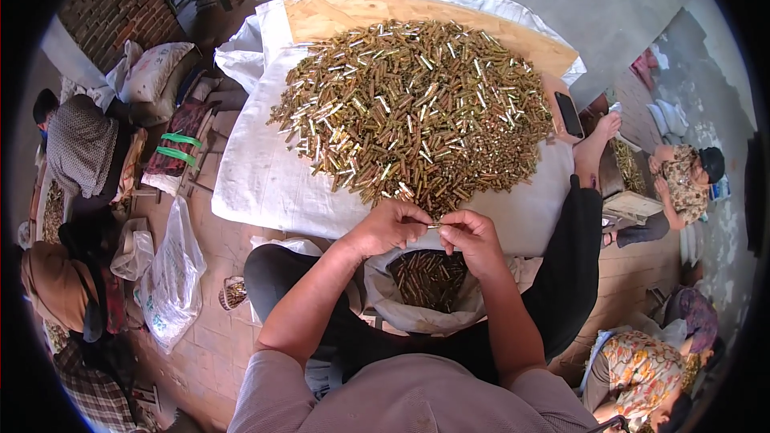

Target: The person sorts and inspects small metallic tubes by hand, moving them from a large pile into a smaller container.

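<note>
My left hand and my right hand meet at the near edge of a big heap of small brass-coloured metal tubes. Thumbs and fingertips of both are pinched on one small brass-coloured tube, mostly covered by the fingers. The heap lies on a white cloth spread over a table. Below my hands, between my legs, a white sack stands with its mouth wide, holding many similar small tubes.
A wooden board rims the heap's far side. A dark phone lies at the right edge. Clear plastic bags and a small basket are on the brick floor at left. Several people sit working on both sides; filled sacks are stacked at far left.
</note>
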A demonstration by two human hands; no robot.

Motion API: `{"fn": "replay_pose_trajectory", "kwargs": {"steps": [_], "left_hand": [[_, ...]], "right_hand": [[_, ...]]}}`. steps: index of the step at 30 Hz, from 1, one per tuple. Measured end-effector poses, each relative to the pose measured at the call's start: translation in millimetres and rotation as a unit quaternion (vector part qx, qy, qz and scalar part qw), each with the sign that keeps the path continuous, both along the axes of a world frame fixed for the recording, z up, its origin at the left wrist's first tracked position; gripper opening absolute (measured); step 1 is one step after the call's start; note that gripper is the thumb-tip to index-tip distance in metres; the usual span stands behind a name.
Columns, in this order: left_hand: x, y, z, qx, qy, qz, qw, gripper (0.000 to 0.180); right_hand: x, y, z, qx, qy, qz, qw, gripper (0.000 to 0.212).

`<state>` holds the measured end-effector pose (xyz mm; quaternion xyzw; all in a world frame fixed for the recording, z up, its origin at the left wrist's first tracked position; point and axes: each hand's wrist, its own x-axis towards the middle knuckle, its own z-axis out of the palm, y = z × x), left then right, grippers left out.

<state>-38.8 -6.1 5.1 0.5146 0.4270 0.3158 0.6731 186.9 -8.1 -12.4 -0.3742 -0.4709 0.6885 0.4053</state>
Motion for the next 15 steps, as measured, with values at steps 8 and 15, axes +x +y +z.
{"fn": "replay_pose_trajectory", "kwargs": {"steps": [8,15], "left_hand": [[9.5,-4.2,-4.6,0.186,0.091,0.039,0.978,0.016],[14.1,-2.3,-11.7,0.339,0.143,0.052,0.928,0.012]], "right_hand": [[-1.7,-2.3,6.9,0.003,-0.037,-0.02,0.999,0.005],[-1.5,-3.7,10.2,-0.047,-0.032,-0.038,0.998,0.009]]}}
